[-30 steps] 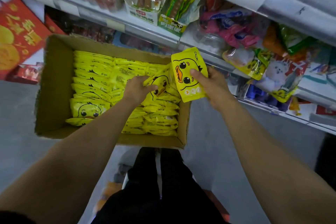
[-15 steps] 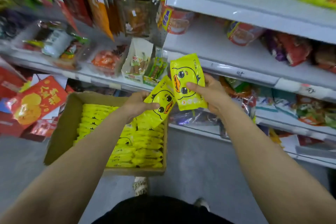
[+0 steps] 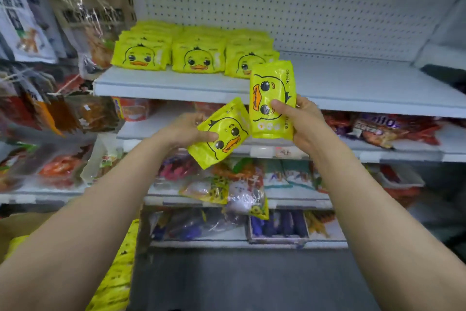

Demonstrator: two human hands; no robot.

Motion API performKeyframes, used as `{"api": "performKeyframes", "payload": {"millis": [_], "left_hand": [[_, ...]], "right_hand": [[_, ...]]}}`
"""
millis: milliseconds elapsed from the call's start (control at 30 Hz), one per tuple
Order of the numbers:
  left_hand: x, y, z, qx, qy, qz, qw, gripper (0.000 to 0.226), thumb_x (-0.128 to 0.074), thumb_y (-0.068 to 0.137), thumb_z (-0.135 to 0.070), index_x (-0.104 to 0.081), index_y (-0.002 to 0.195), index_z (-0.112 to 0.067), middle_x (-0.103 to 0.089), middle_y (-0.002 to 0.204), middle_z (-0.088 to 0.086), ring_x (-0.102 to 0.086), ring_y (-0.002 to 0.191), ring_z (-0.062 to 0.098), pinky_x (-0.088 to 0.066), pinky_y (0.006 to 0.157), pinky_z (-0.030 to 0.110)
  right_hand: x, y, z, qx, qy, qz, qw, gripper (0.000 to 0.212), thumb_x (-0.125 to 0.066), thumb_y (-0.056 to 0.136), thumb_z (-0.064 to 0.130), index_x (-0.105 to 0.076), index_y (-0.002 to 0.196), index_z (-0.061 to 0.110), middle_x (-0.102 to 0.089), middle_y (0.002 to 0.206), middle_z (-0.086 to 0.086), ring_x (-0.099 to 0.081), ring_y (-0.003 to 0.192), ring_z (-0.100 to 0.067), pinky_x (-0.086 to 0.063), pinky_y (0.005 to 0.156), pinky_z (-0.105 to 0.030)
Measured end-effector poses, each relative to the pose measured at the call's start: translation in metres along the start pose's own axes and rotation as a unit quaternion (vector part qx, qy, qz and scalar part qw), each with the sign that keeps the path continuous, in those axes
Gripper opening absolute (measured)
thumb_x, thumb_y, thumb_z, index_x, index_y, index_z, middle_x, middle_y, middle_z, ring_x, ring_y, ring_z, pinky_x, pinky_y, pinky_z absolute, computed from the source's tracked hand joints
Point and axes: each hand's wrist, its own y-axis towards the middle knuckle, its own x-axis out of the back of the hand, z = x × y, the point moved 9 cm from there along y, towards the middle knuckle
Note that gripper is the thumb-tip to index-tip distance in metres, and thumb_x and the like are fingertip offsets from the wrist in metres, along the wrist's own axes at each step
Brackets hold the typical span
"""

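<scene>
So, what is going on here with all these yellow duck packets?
A person seems to be stocking a shop shelf. The left hand grips one yellow duck-face packet, tilted. The right hand holds a second packet upright, and both are raised in front of the shelves. On the upper shelf, stacks of the same packets already lie at the left, with bare space to their right. Further yellow packs show at the lower left, blurred.

Glossy yellow plastic packets; matt white perforated metal backboard.
</scene>
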Motion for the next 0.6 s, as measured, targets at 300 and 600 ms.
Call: {"api": "performKeyframes", "payload": {"millis": [300, 600], "left_hand": [[-0.046, 0.11, -0.118, -0.066, 0.11, 0.02, 0.992, 0.049, -0.084, 0.071, -0.026, -0.063, 0.113, -0.014, -0.063, 0.116, 0.006, -0.061, 0.105, 0.022, -0.052, 0.088, 0.036], [-0.089, 0.265, -0.188, -0.107, 0.223, 0.091, 0.965, 0.032, -0.083, 0.072, -0.031, -0.063, 0.095, -0.025, -0.063, 0.094, -0.003, -0.058, 0.085, 0.018, -0.044, 0.063, 0.028]], "right_hand": [[0.122, 0.045, 0.075, 0.074, 0.042, -0.099, 0.991, 0.037, -0.074, 0.083, 0.008, -0.065, 0.119, 0.004, -0.073, 0.11, -0.015, -0.071, 0.098, -0.033, -0.057, 0.083, -0.055], [0.18, 0.154, 0.108, 0.101, 0.002, -0.119, 0.988, 0.028, -0.076, 0.083, 0.01, -0.067, 0.11, 0.01, -0.075, 0.105, -0.011, -0.073, 0.093, -0.03, -0.059, 0.078, -0.051]]}}
